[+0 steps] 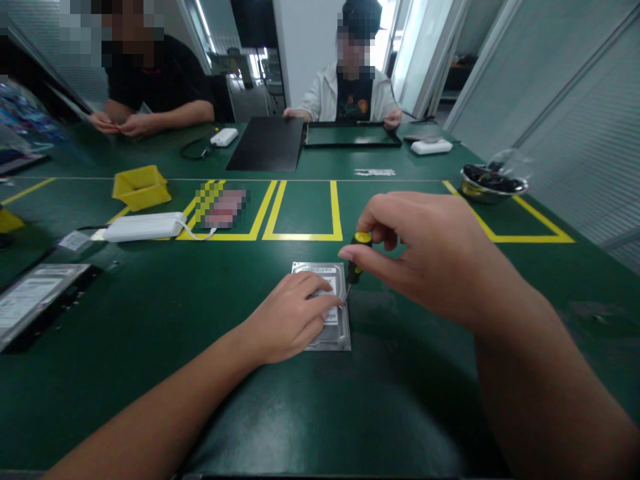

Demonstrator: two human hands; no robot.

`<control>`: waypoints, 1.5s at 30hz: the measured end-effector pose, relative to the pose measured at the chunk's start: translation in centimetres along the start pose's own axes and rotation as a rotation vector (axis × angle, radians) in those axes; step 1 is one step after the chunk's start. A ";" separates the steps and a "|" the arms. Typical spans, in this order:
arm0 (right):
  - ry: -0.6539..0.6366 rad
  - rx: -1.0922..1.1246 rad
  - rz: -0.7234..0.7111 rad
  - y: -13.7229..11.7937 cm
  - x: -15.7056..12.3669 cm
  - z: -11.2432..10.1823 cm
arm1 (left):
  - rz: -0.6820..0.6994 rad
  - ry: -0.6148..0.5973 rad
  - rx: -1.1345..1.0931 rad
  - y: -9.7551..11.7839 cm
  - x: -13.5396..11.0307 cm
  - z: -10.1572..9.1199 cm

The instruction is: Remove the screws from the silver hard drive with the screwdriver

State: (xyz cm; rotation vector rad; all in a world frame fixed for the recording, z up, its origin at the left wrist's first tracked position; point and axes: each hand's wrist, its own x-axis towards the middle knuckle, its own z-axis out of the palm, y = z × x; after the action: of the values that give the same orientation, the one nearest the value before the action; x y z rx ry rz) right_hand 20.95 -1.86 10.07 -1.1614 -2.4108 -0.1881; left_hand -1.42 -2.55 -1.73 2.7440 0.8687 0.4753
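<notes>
A silver hard drive (343,333) with a white label lies flat on the green table. My left hand (300,310) rests across it, fingers stretched out and apart, covering much of the label; a fingertip is close to the right edge. Above and to the right, my right hand (425,247) is closed on the black-and-yellow handle of a screwdriver (355,267). The tool tilts slightly, its thin shaft pointing down at the drive's right edge beside my left fingertip. Whether the tip sits in a screw is too small to tell.
Another drive (37,300) lies at the left. Behind are a white power adapter (145,227), a yellow bin (141,188) and yellow tape markings (303,237). A metal bowl (493,190) stands far right. Two people sit opposite, one holding a black frame (353,143).
</notes>
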 end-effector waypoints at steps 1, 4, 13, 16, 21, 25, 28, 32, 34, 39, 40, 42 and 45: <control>0.000 0.008 -0.005 0.1 0.0 0.0 | -0.001 -0.001 0.000 0.0 0.0 0.0; -0.002 0.025 -0.012 0.2 -0.1 -0.1 | -0.002 -0.001 0.003 0.0 0.0 0.0; -0.052 0.118 -0.056 0.4 0.0 -0.5 | -0.001 0.001 0.000 -0.1 0.0 0.0; -0.072 0.139 -0.062 0.4 -0.1 -0.6 | 0.001 -0.001 -0.002 -0.1 -0.1 0.0; -0.063 0.169 -0.087 0.4 -0.2 -0.6 | 0.001 0.002 0.004 0.0 0.0 0.0; -0.073 0.172 -0.101 0.5 -0.3 -0.6 | 0.005 0.000 0.006 -0.1 0.1 0.1; -0.076 0.170 -0.108 0.5 -0.3 -0.6 | 0.003 -0.004 0.006 -0.1 0.0 0.1; -0.077 0.175 -0.108 0.4 -0.3 -0.7 | 0.004 -0.009 0.000 -0.1 -0.1 0.0; -0.087 0.182 -0.108 0.4 -0.3 -0.7 | 0.008 -0.006 -0.002 -0.1 -0.1 0.0; -0.098 0.185 -0.106 0.5 -0.2 -0.7 | 0.003 -0.012 -0.003 -0.2 0.0 0.0; -0.095 0.179 -0.104 0.5 -0.2 -0.7 | 0.003 -0.011 -0.004 -0.2 0.0 0.0; -0.091 0.166 -0.098 0.5 -0.1 -0.7 | 0.004 -0.007 -0.004 -0.2 0.0 0.1; -0.089 0.155 -0.076 0.4 -0.1 -0.7 | 0.007 -0.002 -0.004 -0.2 -0.1 0.1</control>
State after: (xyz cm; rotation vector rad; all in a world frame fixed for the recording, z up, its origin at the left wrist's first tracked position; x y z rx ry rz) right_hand 21.57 -1.90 10.65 -1.0303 -2.4986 0.0268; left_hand -1.52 -2.46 -1.89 2.7437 0.8570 0.4749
